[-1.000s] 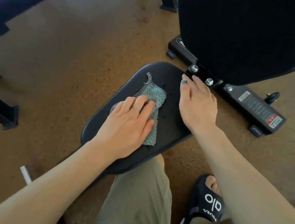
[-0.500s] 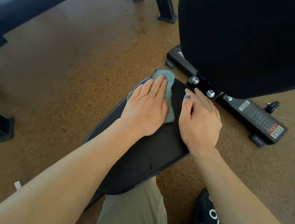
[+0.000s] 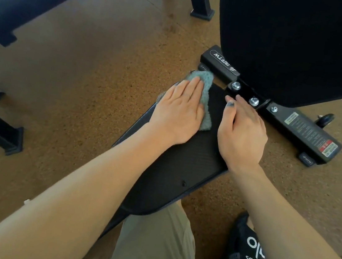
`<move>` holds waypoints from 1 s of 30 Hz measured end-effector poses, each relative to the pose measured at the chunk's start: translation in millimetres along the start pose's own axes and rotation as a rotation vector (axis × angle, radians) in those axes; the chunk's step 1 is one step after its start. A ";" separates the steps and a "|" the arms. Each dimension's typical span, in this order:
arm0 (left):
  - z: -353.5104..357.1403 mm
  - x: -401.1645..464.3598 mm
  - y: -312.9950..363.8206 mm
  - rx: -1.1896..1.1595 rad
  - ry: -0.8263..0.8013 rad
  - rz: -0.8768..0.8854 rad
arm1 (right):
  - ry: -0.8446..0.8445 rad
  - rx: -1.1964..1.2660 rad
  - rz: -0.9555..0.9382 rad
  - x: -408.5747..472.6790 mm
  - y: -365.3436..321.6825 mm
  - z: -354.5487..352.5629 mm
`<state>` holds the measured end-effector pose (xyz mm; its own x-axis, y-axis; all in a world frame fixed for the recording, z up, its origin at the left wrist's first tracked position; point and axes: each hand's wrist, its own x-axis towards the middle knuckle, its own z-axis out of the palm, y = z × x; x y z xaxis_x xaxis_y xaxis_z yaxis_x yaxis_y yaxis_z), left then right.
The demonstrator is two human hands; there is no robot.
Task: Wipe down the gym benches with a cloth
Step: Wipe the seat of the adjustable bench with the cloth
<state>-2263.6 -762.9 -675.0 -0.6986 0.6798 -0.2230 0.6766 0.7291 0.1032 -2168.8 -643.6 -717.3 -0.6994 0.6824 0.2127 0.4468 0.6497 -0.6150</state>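
- The cloth (image 3: 203, 81) was pressed flat under the left hand (image 3: 179, 110), fingers straight, at the seat pad's (image 3: 182, 166) far end, presumably for an even wipe.
- The right hand (image 3: 241, 135) rested open on the pad, holding nothing, likely steadying it.
- Backrest (image 3: 298, 44) upright; brown speckled floor (image 3: 85, 73).

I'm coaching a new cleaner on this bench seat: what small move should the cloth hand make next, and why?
Probably draw the left hand, flat on the green cloth, back toward the body. The cloth already sits at the far end of the seat pad, while the near part lies uncovered. The right hand rests flat on the pad's right edge.
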 end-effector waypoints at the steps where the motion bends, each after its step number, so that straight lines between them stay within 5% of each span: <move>1: 3.7 -22.7 -1.9 -0.003 0.010 0.025 | -0.006 -0.007 -0.001 -0.5 -0.5 -0.2; 5: 8.0 -93.9 -12.6 0.017 -0.015 0.120 | -0.011 -0.006 -0.002 -0.4 -2.4 0.7; 14: -5.0 40.2 -3.5 -0.048 0.018 -0.092 | -0.014 -0.003 0.018 0.1 -2.6 -1.9; 21: 10.8 -89.5 -16.4 0.004 -0.029 0.000 | -0.008 0.039 0.020 0.7 -0.9 -1.0; 30: 3.8 22.4 -11.8 -0.077 0.047 -0.131 | -0.089 -0.033 -0.003 -1.1 -0.8 -6.7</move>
<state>-2286.4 -756.6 -684.9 -0.7909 0.5803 -0.1942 0.5605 0.8143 0.1505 -2164.7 -642.6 -712.0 -0.7467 0.6490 0.1457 0.4617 0.6634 -0.5888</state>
